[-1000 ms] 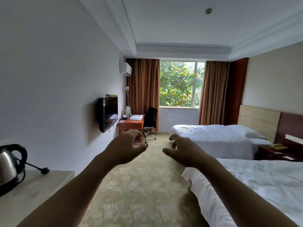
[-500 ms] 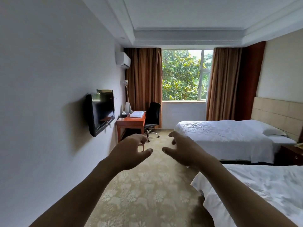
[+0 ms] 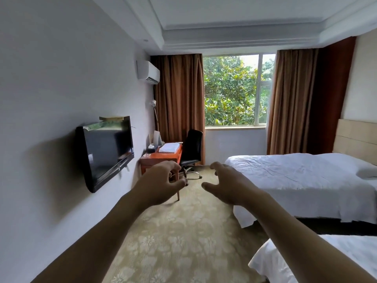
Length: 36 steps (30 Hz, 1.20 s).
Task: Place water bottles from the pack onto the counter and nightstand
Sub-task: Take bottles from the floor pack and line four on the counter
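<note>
both arms extend forward. left hand (image 3: 161, 185) and right hand (image 3: 230, 184) hang loosely curled, holding nothing. step, as judged: transit between pickups. next move calls for finding the pack; no bottles, counter or nightstand are in view, so bottle axis cannot be told. beyond: orange desk (image 3: 161, 156).

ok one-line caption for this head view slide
Both empty hands, left and right, reach down a twin hotel room toward an orange wooden desk.

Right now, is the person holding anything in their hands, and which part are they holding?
Nothing is held. The bare left hand and bare right hand both reach forward over the patterned beige carpet, fingers loosely curled around empty air.
</note>
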Motion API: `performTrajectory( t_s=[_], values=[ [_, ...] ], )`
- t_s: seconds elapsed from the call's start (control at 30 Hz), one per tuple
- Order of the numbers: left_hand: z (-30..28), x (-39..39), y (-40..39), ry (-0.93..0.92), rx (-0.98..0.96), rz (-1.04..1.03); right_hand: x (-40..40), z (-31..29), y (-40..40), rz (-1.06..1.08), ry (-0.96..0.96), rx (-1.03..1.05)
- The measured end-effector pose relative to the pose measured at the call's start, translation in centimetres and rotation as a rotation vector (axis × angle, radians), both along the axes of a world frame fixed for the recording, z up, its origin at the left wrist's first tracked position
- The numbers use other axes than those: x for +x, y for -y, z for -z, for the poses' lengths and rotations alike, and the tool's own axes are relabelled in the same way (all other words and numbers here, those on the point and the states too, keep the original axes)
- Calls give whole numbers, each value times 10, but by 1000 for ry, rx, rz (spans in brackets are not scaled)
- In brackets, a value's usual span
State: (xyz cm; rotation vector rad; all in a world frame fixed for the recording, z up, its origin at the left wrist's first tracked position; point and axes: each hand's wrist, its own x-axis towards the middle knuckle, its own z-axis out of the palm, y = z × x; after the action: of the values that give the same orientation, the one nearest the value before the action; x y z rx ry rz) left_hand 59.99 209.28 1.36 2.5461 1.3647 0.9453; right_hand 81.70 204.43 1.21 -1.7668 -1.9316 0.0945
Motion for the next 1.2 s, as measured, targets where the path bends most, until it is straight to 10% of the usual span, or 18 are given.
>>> performTrajectory(
  t_s=[0.67, 1.2],
  values=[
    [2, 83, -516, 16, 105, 66, 61, 9, -493, 60, 40, 41],
    [19, 55, -695, -41, 73, -197, 41, 14, -739, -130, 41, -18]
  ],
)
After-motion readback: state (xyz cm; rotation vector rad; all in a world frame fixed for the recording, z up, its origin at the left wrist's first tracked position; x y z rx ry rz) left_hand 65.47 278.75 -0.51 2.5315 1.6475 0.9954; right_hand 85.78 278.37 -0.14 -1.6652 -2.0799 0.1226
